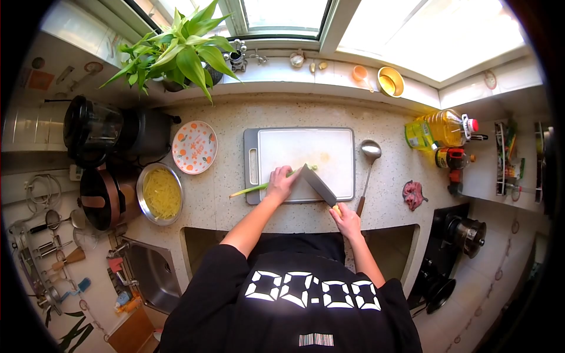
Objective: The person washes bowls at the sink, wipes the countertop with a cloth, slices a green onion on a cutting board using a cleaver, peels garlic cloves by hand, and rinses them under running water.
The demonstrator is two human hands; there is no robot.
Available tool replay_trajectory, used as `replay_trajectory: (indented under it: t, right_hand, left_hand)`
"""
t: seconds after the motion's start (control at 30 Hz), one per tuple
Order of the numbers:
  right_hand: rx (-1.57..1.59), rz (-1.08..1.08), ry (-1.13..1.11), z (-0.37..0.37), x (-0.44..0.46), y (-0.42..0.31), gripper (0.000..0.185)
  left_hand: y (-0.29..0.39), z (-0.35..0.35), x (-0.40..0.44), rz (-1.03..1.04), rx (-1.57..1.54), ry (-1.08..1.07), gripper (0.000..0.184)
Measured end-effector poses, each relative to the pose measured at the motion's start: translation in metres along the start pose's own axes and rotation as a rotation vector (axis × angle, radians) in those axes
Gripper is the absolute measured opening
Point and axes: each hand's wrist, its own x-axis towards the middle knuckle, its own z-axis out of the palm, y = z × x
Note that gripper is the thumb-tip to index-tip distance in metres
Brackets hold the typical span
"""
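Observation:
My left hand (pixel 281 184) is closed on a green onion (pixel 249 190), pressing it against the white cutting board (pixel 332 141) with a grey border. The stalk's pale end sticks out past the board's left edge. A broad-bladed kitchen knife (pixel 318 186) is gripped by its yellowish handle in my right hand (pixel 346 222), at the board's front edge. Its blade slants up and left across the board, its tip close to my left fingers. Small cut green onion pieces (pixel 312 167) lie just beyond the tip.
A ladle (pixel 370 150) lies right of the board, near a reddish cloth-like lump (pixel 414 195). Leftward are a patterned plate (pixel 195 147) and a bowl of yellow shreds (pixel 162 193). An oil bottle (pixel 448 128) stands back right; a sink (pixel 154 276) and stove (pixel 438 259) flank me.

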Motion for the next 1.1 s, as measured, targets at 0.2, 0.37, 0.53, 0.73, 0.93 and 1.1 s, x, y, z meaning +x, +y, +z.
replay_trajectory:
  t: [0.2, 0.37, 0.53, 0.73, 0.93, 1.1]
  right_hand:
    - [-0.021, 0.024, 0.000, 0.003, 0.000, -0.002, 0.042]
    - [-0.018, 0.037, -0.002, 0.005, 0.003, -0.008, 0.042]
    - [-0.018, 0.045, -0.014, 0.005, 0.011, -0.015, 0.042]
    - [0.044, 0.171, 0.044, 0.007, 0.024, -0.005, 0.043]
    - [0.059, 0.065, 0.065, -0.014, 0.023, 0.016, 0.040]
    - [0.007, 0.035, 0.004, -0.006, 0.010, 0.002, 0.041]
  left_hand:
    - [0.001, 0.000, 0.000, 0.000, 0.011, 0.005, 0.052]
    - [-0.001, 0.003, 0.000, 0.012, 0.003, 0.030, 0.047]
    - [-0.006, 0.009, -0.003, 0.006, -0.006, 0.005, 0.053]
    - [0.002, -0.003, 0.000, 0.004, 0.044, -0.043, 0.062]
    - [0.004, -0.005, 0.002, 0.006, 0.054, -0.058, 0.065]
    - [0.001, -0.003, 0.000, 0.005, 0.009, -0.041, 0.064]
